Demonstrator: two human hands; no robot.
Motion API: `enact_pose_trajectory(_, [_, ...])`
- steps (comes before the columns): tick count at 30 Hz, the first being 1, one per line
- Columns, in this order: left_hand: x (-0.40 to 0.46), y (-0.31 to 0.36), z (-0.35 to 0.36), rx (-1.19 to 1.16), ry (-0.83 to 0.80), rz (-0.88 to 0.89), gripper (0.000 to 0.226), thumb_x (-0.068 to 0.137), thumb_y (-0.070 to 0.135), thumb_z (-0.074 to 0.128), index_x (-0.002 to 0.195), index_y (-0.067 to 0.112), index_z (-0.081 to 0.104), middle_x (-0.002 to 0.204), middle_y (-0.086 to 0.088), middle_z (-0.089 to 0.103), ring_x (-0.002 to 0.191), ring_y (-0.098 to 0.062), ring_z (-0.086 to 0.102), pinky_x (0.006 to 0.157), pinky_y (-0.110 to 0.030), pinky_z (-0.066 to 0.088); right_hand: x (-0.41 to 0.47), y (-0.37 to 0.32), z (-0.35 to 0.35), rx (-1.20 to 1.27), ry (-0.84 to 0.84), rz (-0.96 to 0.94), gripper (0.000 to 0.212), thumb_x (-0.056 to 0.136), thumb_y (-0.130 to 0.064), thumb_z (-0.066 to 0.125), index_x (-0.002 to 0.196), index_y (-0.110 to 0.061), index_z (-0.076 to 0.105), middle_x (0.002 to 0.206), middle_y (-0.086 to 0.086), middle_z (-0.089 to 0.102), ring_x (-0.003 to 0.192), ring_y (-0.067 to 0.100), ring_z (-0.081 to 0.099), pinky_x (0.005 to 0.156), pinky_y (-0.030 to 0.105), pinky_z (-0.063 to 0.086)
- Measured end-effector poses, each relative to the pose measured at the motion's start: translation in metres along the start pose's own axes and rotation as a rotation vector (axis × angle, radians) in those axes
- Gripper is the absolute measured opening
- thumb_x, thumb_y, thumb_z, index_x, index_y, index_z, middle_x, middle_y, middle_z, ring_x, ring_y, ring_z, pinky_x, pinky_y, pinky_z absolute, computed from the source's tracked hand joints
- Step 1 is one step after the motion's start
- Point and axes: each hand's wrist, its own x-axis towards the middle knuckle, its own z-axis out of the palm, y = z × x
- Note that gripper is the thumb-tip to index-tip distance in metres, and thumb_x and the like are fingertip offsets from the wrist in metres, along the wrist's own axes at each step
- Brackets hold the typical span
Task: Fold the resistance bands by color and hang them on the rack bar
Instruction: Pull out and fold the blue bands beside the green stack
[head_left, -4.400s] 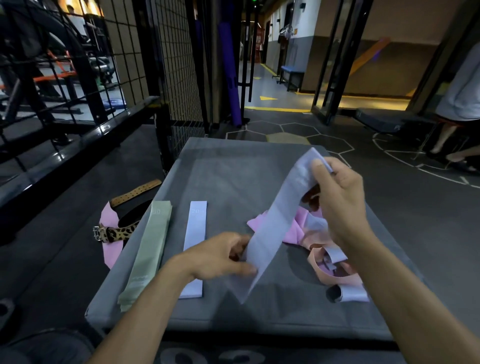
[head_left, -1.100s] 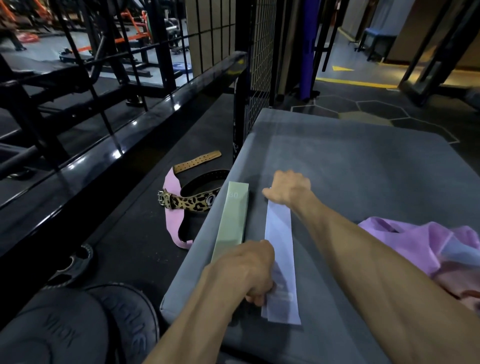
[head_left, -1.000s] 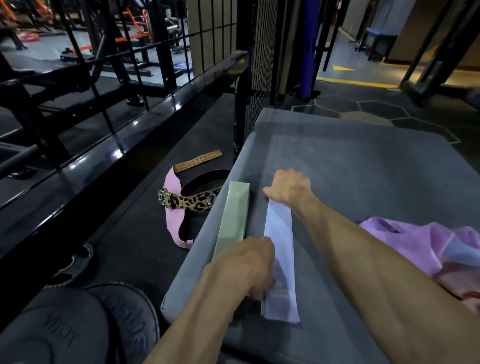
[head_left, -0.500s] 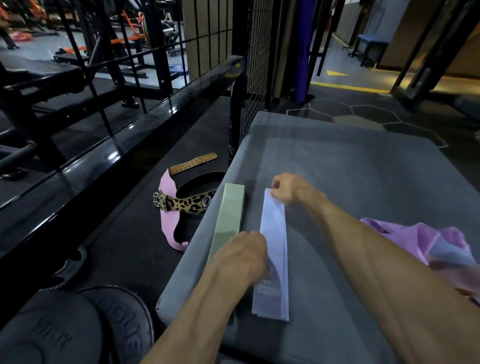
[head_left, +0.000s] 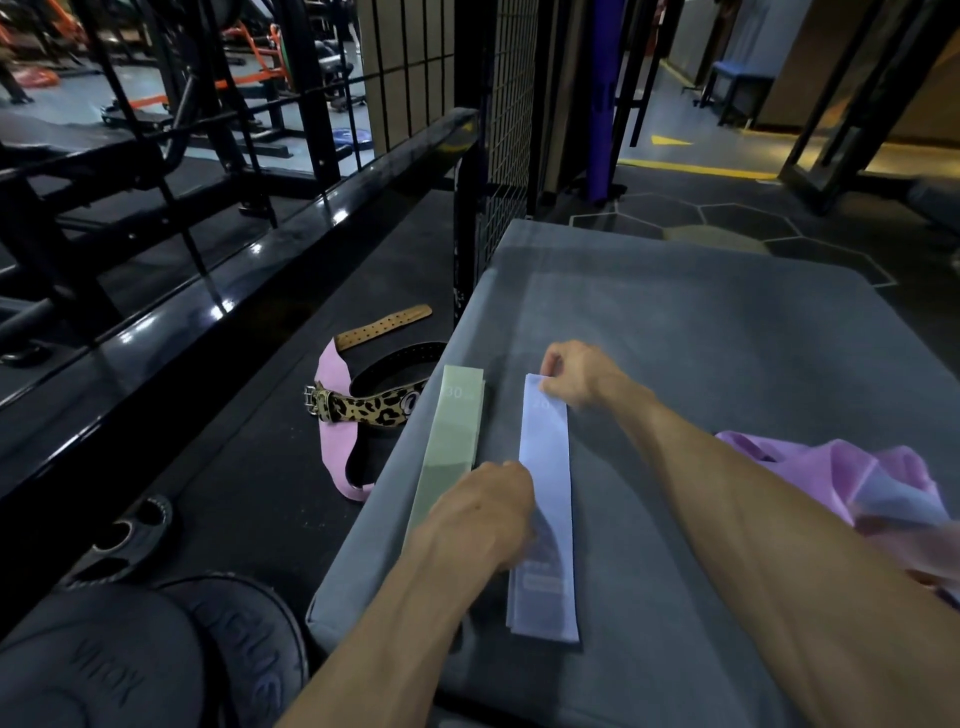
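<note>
A person squares up a stack of lavender resistance bands (head_left: 545, 499) on a grey padded desk (head_left: 701, 332) in a gym. The right hand (head_left: 576, 374), at 12 o'clock of the stack, pinches its far end between thumb and curled fingers, where a second ago it pressed flat on that end; the top layer there now sits slightly raised. The left hand (head_left: 488, 514), at 9 o'clock of the stack, fingers curled, holds the strip's near half down; whether it grips the edge or only presses cannot be told. Since four seconds ago the band held up in both hands has come down onto the lavender strip already lying there, so two of that colour appear stacked, lying just beside the folded green band (head_left: 452, 441) at its 9 o'clock. A tangle of pink bands (head_left: 841, 478) waits at 3 o'clock, unsorted. Nothing hangs on the black rack bar (head_left: 218, 306) at 10 o'clock yet, so the task looks under halfway. A leopard-print belt (head_left: 363, 410) lies on the floor
</note>
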Motion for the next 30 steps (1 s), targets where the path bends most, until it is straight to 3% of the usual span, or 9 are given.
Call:
enact_pose_trajectory(3, [-0.004, 0.0, -0.005, 0.027, 0.05, 0.009, 0.03, 0.097, 0.018, 0.06, 0.123, 0.008, 0.047, 0.127, -0.016, 0.057, 0.116, -0.035, 0.058, 0.076, -0.035, 0.041, -0.001, 0.0, -0.002, 0.091, -0.002, 0.024, 0.007, 0.08, -0.012, 0.062, 0.082, -0.019, 0.062, 0.08, 0.004, 0.068, 0.048, 0.021, 0.057, 0.051, 0.024, 0.045])
enact_pose_trajectory(5, [-0.01, -0.001, -0.009, 0.055, 0.085, 0.056, 0.033, 0.096, 0.023, 0.063, 0.122, 0.011, 0.047, 0.123, -0.014, 0.059, 0.111, -0.034, 0.059, 0.076, -0.037, 0.042, -0.002, 0.0, -0.002, 0.127, 0.002, 0.025, 0.007, 0.081, -0.012, 0.062, 0.081, -0.019, 0.061, 0.077, 0.004, 0.067, 0.046, 0.021, 0.055, 0.048, 0.023, 0.043])
enact_pose_trajectory(9, [-0.022, -0.002, -0.015, 0.05, -0.016, 0.277, 0.041, 0.085, 0.041, 0.078, 0.115, 0.023, 0.055, 0.113, 0.0, 0.057, 0.102, -0.024, 0.057, 0.078, -0.034, 0.046, -0.006, 0.002, 0.006, 0.173, 0.052, 0.037, 0.006, 0.083, -0.015, 0.064, 0.082, -0.02, 0.062, 0.083, 0.002, 0.066, 0.067, 0.02, 0.06, 0.056, 0.024, 0.044])
enact_pose_trajectory(14, [-0.032, 0.004, -0.003, 0.145, -0.206, 0.415, 0.057, 0.068, 0.037, 0.091, 0.11, 0.026, 0.055, 0.114, 0.002, 0.046, 0.102, -0.02, 0.048, 0.075, -0.036, 0.044, -0.013, 0.0, 0.015, 0.169, 0.116, 0.038, 0.005, 0.085, -0.015, 0.058, 0.086, -0.018, 0.062, 0.091, 0.005, 0.068, 0.084, 0.024, 0.062, 0.069, 0.026, 0.043])
enact_pose_trajectory(19, [-0.029, 0.007, 0.01, 0.283, -0.132, 0.434, 0.056, 0.068, 0.032, 0.091, 0.111, 0.024, 0.056, 0.108, 0.0, 0.044, 0.109, -0.025, 0.051, 0.085, -0.045, 0.051, -0.02, 0.001, 0.021, 0.191, 0.147, 0.046, 0.012, 0.088, -0.017, 0.054, 0.096, -0.015, 0.063, 0.093, 0.002, 0.065, 0.086, 0.023, 0.059, 0.071, 0.028, 0.042])
enact_pose_trajectory(24, [-0.025, 0.003, 0.008, 0.265, -0.072, 0.48, 0.032, 0.075, 0.031, 0.083, 0.099, 0.025, 0.063, 0.102, 0.003, 0.054, 0.091, -0.025, 0.058, 0.076, -0.038, 0.054, -0.024, 0.006, 0.018, 0.253, 0.153, 0.053, 0.025, 0.088, -0.011, 0.054, 0.11, -0.013, 0.066, 0.104, 0.002, 0.066, 0.096, 0.021, 0.06, 0.08, 0.025, 0.043])
enact_pose_trajectory(30, [-0.031, -0.007, -0.003, 0.098, -0.061, 0.517, 0.017, 0.075, 0.029, 0.077, 0.091, 0.024, 0.072, 0.082, 0.009, 0.065, 0.08, -0.018, 0.061, 0.07, -0.034, 0.055, -0.034, 0.007, 0.017, 0.303, 0.2, 0.036, 0.032, 0.087, -0.002, 0.056, 0.115, -0.013, 0.068, 0.095, 0.0, 0.063, 0.09, 0.018, 0.059, 0.075, 0.016, 0.038])
